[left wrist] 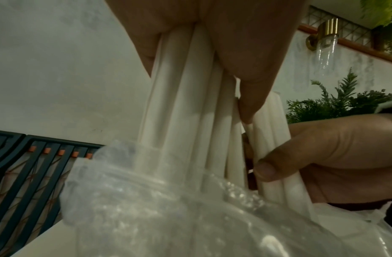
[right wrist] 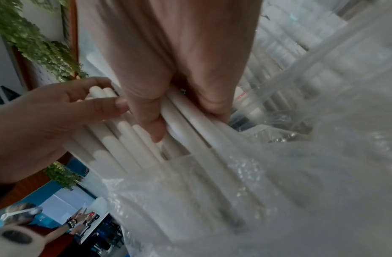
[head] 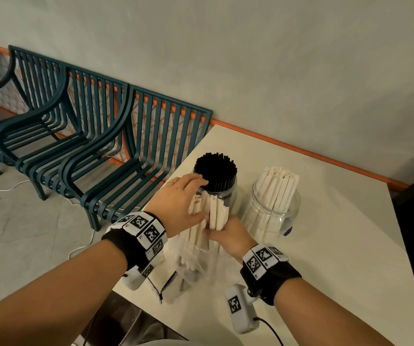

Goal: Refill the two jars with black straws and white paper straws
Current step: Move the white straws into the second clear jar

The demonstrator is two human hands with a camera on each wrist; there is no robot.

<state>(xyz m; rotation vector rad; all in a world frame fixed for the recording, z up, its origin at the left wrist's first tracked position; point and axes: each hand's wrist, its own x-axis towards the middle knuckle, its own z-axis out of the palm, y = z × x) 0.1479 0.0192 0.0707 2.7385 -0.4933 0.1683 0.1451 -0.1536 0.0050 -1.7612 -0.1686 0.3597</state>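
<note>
Head view shows the white paper straws (head: 216, 216) standing up out of a clear plastic bag (head: 188, 268), a fresh bunch caught between both hands at the near edge of the surface (head: 326, 245). The right hand (head: 228, 237) has its fingers curled round a handful, thumb clamped across them; the left hand (head: 181, 203) lies against the rest of the bundle with thumb and fingers closed around it, parting one lot from the other. Just behind the hands, the jar of black straws (head: 215, 172) is packed tight to its rim and looks finished to me. To its right, well apart from the hands, the jar of white straws (head: 274, 206) already holds a leaning sheaf with room to spare. So by my reckoning one jar is done, the other part-filled, and this handful has yet to leave the bag. Left wrist view confirms the right hand's thumb (left wrist: 265, 169) pressing on the straws above the bag's crumpled mouth.
</note>
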